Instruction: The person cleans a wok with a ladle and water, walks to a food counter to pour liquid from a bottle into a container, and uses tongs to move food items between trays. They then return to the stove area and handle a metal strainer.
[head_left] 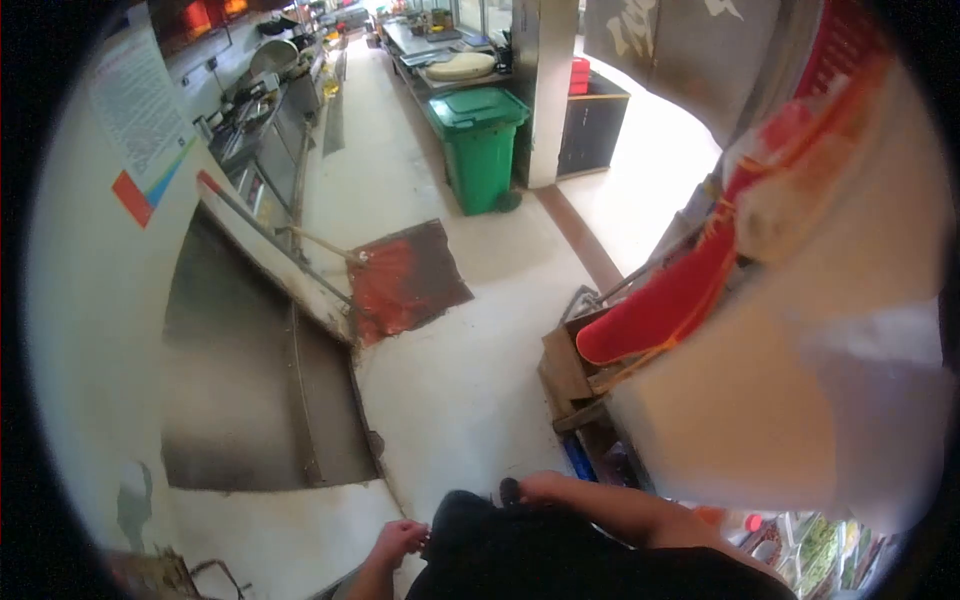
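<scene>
1. Black garment (520, 555) fills the view's bottom edge, above the pale floor (460, 400).
2. The left hand (400, 543) curls its fingers on the hem, holding it close to the body.
3. The right hand (535, 488) rests on the same hem; whether it grips, I cannot tell.
4. A green wheeled bin (478, 140) stands against the pillar (545, 90), leaving the aisle free.

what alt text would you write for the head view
The person's left hand and right hand sit against dark clothing at the bottom edge, above a pale kitchen floor. Ahead lie a red-brown floor mat and a green wheeled bin.
</scene>
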